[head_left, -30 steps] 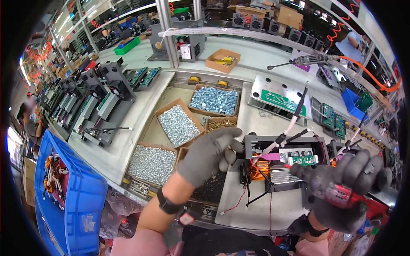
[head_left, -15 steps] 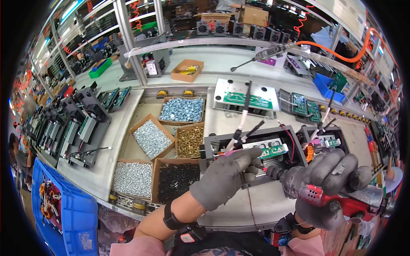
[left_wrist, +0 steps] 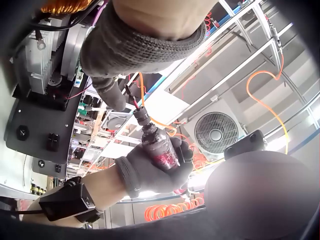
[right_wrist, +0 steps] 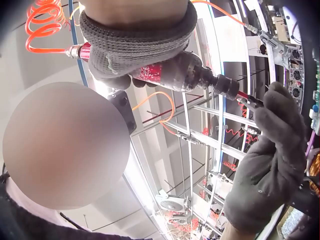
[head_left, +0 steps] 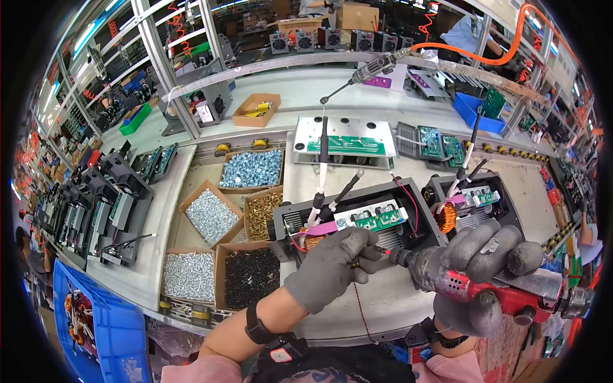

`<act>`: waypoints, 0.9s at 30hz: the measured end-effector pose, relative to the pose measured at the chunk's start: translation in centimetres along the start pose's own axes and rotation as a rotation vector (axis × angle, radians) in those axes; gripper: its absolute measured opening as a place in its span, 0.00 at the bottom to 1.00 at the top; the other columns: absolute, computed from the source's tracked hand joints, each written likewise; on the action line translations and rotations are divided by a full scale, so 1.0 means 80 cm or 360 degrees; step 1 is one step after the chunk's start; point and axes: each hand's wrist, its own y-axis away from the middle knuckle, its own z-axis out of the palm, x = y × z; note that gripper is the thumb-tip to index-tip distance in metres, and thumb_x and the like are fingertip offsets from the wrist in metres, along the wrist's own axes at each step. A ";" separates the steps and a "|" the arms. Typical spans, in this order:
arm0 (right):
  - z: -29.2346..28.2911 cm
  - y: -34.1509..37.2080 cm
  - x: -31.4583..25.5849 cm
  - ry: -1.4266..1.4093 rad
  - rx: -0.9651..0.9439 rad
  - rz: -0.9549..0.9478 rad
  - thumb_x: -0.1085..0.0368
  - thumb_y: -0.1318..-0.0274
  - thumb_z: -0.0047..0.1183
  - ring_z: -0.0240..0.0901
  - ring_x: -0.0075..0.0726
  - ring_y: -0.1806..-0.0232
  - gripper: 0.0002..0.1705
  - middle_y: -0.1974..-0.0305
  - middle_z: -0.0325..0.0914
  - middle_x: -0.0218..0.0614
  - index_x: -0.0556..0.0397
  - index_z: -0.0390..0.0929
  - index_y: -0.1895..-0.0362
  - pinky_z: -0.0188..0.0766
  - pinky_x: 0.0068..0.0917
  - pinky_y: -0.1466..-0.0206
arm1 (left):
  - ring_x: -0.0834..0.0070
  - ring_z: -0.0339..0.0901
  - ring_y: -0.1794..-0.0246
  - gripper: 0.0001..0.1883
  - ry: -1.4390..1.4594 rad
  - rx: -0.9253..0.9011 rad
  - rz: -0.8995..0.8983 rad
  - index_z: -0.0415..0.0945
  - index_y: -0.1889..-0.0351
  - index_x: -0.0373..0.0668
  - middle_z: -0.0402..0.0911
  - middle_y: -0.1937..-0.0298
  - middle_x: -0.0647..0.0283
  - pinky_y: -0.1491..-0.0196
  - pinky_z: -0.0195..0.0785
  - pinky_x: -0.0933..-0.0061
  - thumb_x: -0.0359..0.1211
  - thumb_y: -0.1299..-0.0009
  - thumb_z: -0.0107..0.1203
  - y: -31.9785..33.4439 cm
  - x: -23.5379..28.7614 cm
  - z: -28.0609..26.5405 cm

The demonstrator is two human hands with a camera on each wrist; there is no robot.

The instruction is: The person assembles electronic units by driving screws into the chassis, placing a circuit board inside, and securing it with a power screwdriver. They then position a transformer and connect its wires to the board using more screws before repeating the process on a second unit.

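Observation:
My left hand, gloved in grey, has its fingers curled at the tip of a red power screwdriver. In the right wrist view, the left hand pinches a small dark piece, seemingly a screw, at the red bit. My right hand grips the screwdriver's body; the left wrist view shows that hand wrapped round it. Behind the left fingers lies an open dark housing with a green board, a copper coil and upright cables. Both hands are above its near edge.
Boxes of black screws, silver screws, brass screws and blue-silver screws are left of the housing. A second housing stands right. A blue crate is at lower left; another driver hangs above.
The view has swung right. My left hand has moved from beside the housing's left end, past the screw boxes, to the bit's tip. My right hand still grips the screwdriver.

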 end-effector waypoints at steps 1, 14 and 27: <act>0.000 -0.001 0.002 -0.0007 0.0003 0.0000 0.64 0.51 0.57 0.64 0.31 0.73 0.22 0.71 0.63 0.33 0.49 0.63 0.52 0.65 0.24 0.76 | 0.76 0.74 0.68 0.21 0.0259 0.0038 -0.0113 0.70 0.51 0.35 0.71 0.64 0.63 0.69 0.70 0.77 0.46 0.25 0.45 -0.003 -0.005 -0.002; 0.013 0.001 -0.004 -0.0155 -0.0093 0.0261 0.78 0.52 0.57 0.73 0.42 0.65 0.24 0.65 0.71 0.40 0.48 0.64 0.53 0.79 0.42 0.61 | 0.85 0.54 0.83 0.27 0.0218 0.0146 -0.0216 0.70 0.62 0.38 0.64 0.77 0.70 0.81 0.46 0.83 0.56 0.29 0.46 0.007 0.009 -0.003; -0.004 -0.061 0.059 0.0170 0.0514 0.0141 0.63 0.43 0.52 0.70 0.34 0.68 0.19 0.67 0.71 0.37 0.51 0.65 0.49 0.74 0.34 0.71 | 0.81 0.69 0.71 0.17 -0.0838 0.0089 0.0523 0.72 0.47 0.37 0.75 0.67 0.65 0.67 0.64 0.79 0.37 0.25 0.40 0.051 0.062 -0.058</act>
